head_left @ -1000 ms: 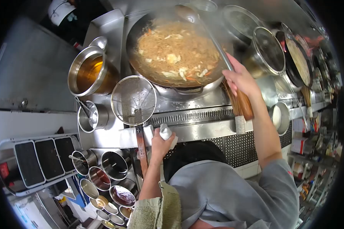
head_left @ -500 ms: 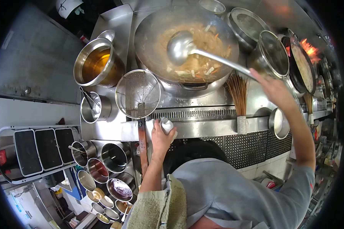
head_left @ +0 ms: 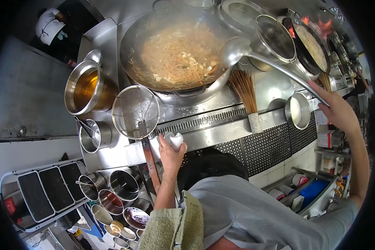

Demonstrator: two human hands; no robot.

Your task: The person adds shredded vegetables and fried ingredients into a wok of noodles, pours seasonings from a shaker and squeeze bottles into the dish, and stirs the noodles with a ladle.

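A steaming wok [head_left: 131, 43] holds a heap of thin noodles [head_left: 177, 58] with pale and orange pieces among them. My right hand [head_left: 337, 109] is closed round the end of a long ladle [head_left: 236, 49], whose bowl hangs over the wok's right rim. At the stove's front edge, my left hand [head_left: 171, 157] grips a folded white cloth [head_left: 175, 141]. Just left of that hand lies a round mesh skimmer [head_left: 136, 111] with a wooden handle. A bamboo wok brush [head_left: 243, 89] rests on the steel stovetop to the right.
Left of the wok stand a pot of amber liquid [head_left: 75, 93] and a smaller steel pot [head_left: 105, 135]. Several seasoning containers [head_left: 124, 185] sit at lower left. Flames [head_left: 321, 27] rise behind another pan [head_left: 310, 46] at right. A person [head_left: 50, 27] bends at upper left.
The ladle has moved right, from the middle of the wok to its right rim, as my right hand drew outward. The noodles now show plainly. My left hand keeps the cloth; the view has shifted.
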